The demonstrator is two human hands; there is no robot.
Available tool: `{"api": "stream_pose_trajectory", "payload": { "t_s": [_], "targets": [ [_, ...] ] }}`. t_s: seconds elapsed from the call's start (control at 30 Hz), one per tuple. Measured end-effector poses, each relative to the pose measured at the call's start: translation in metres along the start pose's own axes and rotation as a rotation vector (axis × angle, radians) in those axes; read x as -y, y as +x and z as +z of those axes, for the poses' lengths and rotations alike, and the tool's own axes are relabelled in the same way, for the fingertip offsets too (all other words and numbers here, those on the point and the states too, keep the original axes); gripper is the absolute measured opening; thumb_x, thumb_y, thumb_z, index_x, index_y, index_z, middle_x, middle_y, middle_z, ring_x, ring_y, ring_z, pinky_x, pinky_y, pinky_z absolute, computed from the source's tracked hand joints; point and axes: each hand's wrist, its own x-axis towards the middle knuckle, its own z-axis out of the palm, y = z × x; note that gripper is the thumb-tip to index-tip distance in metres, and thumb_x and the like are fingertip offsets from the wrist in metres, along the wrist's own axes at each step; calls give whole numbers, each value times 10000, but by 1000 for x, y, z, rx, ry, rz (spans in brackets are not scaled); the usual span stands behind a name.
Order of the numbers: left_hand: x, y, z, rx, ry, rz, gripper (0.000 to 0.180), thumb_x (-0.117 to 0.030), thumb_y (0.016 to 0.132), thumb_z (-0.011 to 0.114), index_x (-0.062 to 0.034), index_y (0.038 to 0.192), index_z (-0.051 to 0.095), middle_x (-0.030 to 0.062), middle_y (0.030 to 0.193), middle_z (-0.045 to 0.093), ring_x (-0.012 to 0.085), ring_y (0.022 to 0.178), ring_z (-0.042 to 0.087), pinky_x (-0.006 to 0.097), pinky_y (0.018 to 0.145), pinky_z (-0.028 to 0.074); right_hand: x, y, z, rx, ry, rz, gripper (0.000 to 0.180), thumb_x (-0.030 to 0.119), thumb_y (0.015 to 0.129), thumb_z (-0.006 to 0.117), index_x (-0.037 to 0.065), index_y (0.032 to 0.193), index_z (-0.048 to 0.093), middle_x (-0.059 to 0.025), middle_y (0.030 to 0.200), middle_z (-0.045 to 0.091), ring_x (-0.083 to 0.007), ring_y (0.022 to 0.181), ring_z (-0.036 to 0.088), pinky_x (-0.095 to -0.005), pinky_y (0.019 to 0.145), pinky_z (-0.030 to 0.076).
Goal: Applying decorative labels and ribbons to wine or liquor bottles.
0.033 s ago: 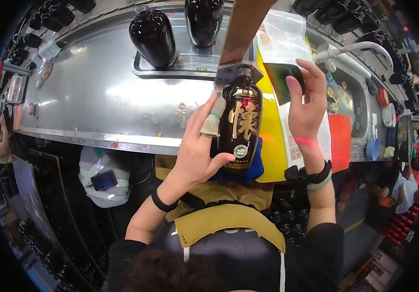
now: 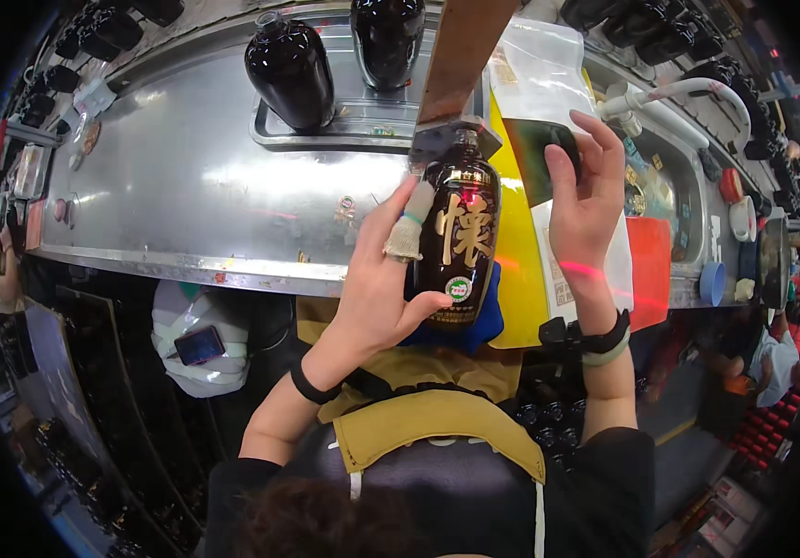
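Observation:
A dark glossy bottle [image 2: 465, 209] with gold lettering and a round white-green sticker leans on a blue cloth [image 2: 490, 321]. My left hand [image 2: 381, 279] holds its left side, the thumb across the lower front; a pale knitted finger cover [image 2: 405, 239] sits on one finger. To the right of the bottle, my right hand [image 2: 591, 200] is raised with thumb and fingers apart and curved. Beside its fingertips is a dark rounded shape on a dark green patch [image 2: 532, 153]; whether they touch it I cannot tell. Below that hand lie white sheets [image 2: 558, 279] with small square labels.
Two dark bottles [image 2: 290, 74] stand on a metal tray [image 2: 344, 138] at the back. A brown slat [image 2: 465, 56] slants above the steel bench [image 2: 177, 205]. Yellow [image 2: 512, 316] and red sheets [image 2: 649, 270] lie at right, beside a sink with a white pipe [image 2: 698, 86] and a blue cup [image 2: 712, 284].

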Motion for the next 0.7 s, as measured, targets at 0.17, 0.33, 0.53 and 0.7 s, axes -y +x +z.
{"api": "stream_pose_trajectory", "payload": {
  "t_s": [0.17,0.33,0.53,0.7],
  "targets": [
    [-8,14,1,-11,161,87,947,-675,829,712,109,1344,581,310,1498,456,501,1244,525,535,1063,446,4,-24,13,97,128,203,304,25,988,684,13,1287,629,-73,1022,707,-112,883,672,-261,784,539],
    [-16,17,1,32,259,82,952,-675,792,743,133,1277,610,330,1491,454,499,1236,531,524,1031,477,-2,-22,19,67,-83,35,252,45,969,706,-1,1214,677,-135,1059,737,-197,914,722,-311,806,559],
    [-16,14,4,-3,251,61,914,-630,802,762,162,1235,616,338,1505,446,503,1232,540,530,1040,470,-14,9,9,67,-342,-169,254,-3,934,684,64,1177,717,-118,921,677,-294,841,661,-374,746,530],
    [-14,11,2,9,163,33,902,-573,810,788,159,1293,583,344,1558,401,514,1281,519,534,1072,449,10,29,5,327,-121,-183,228,17,939,660,83,1148,723,-107,886,632,-301,879,616,-402,780,513]
  ]
}}
